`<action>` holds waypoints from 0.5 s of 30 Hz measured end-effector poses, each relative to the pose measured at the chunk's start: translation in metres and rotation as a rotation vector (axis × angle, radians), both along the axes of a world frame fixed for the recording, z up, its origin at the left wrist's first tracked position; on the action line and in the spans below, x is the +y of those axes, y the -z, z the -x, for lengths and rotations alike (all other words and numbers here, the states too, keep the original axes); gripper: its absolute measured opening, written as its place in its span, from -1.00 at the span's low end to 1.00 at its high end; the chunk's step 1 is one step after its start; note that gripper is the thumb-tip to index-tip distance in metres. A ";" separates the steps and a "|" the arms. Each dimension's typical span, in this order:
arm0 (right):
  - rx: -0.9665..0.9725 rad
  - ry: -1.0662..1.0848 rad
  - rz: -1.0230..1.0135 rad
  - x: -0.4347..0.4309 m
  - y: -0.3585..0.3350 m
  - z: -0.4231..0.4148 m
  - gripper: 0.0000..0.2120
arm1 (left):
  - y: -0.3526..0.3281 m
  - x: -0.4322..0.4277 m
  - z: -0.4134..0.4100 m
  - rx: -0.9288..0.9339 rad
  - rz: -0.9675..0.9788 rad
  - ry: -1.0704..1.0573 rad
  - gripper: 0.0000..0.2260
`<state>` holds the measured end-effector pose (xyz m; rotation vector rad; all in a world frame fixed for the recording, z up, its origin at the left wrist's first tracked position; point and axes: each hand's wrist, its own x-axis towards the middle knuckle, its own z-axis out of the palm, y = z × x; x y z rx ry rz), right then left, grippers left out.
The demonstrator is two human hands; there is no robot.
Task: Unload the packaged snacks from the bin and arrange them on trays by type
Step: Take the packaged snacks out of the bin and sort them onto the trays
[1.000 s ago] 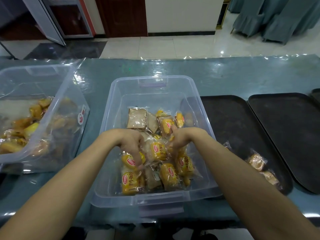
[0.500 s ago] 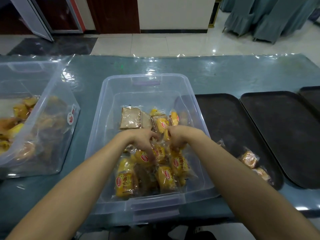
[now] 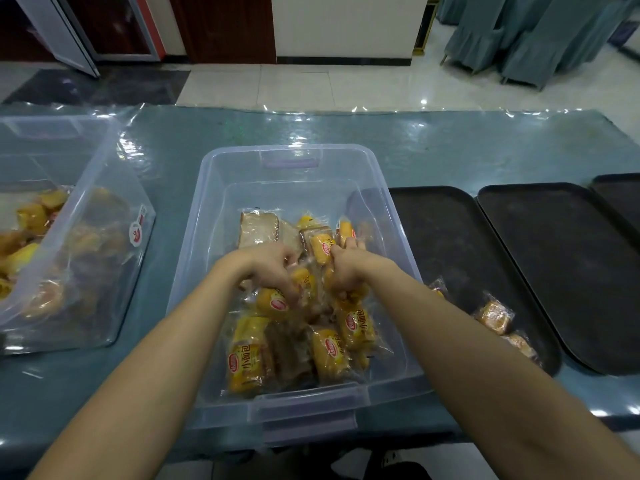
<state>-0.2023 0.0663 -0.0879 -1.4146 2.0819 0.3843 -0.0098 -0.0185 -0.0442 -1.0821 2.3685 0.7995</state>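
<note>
hands are both down inside the clear bin [image 3: 291,157], which stands on the bench [image 3: 242,129] in front of the person. the left hand [image 3: 266,268] has its fingers curled over one of the yellow bun packets [image 3: 247,355] near the middle of the pile. the right hand [image 3: 346,271], just beside it, has its grip closed round another. the crinkled wrappers hide how firm either grip is. brown slice packets [image 3: 259,227] lie at the far end of the bin. the near tray [image 3: 450,237], just beside the bin on the right, carries a few pale cake packets [image 3: 493,315] at its near end, and a second tray [image 3: 554,265] lies beyond it. this looks like the picking step, with most of the unloading left to do. the next move calls for lifting both packets clear of the bin wall and carrying them right, likely to a tray of their own, apart from the cakes.
</note>
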 end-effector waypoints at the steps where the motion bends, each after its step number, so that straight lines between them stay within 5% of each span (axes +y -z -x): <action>1: -0.026 -0.002 0.008 0.001 -0.002 0.000 0.00 | -0.002 -0.003 -0.003 0.016 0.038 -0.032 -0.28; 7: -0.125 -0.022 0.037 0.001 0.004 -0.003 -0.06 | -0.007 -0.009 -0.016 0.108 0.132 -0.216 0.00; 11: -0.008 -0.048 0.079 0.004 -0.004 -0.007 -0.67 | -0.013 -0.004 -0.016 0.155 0.233 -0.293 -0.07; 15: -0.078 0.031 0.340 0.009 -0.043 -0.007 -0.72 | -0.028 0.002 -0.017 0.269 0.334 -0.384 -0.05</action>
